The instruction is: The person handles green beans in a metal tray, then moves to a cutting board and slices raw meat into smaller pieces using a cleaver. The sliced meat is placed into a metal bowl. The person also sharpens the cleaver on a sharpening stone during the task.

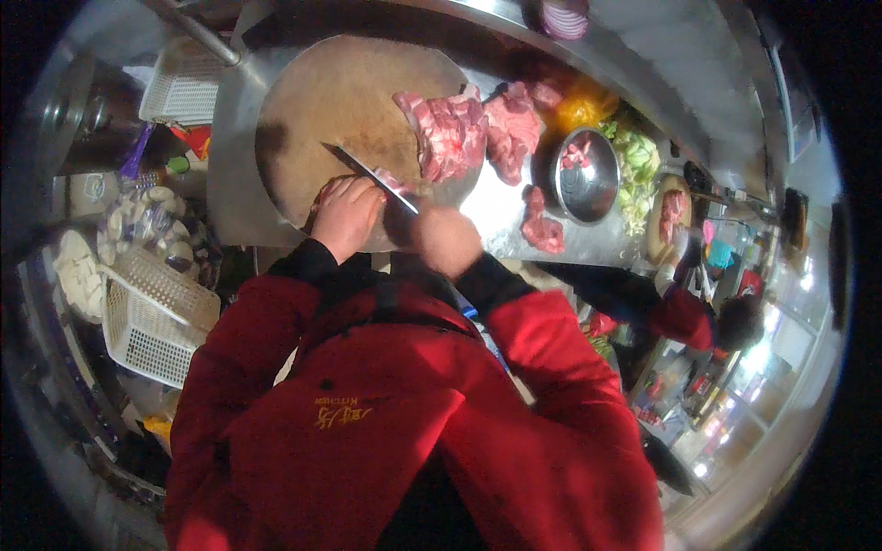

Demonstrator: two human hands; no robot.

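Observation:
My right hand (448,240), somewhat blurred, grips a knife (372,173) whose blade points up and left over a large round chopping board (331,96). At the board's near edge my left hand (348,210) presses on a piece of raw meat (331,187), mostly hidden under the fingers. A small bit of meat (393,180) lies against the blade. A large cut of raw meat (451,134) rests on the board's right part, and another chunk (511,131) lies just right of it. A smaller strip of meat (541,224) is on the steel counter (586,249).
Right of the meat stands a metal bowl (589,178) with small meat pieces, beside chopped green vegetables (637,165). A co-worker's hand (667,255) is at another board (656,220) with meat. White plastic baskets (155,344) are at left. A metal pole (207,38) stands behind the board.

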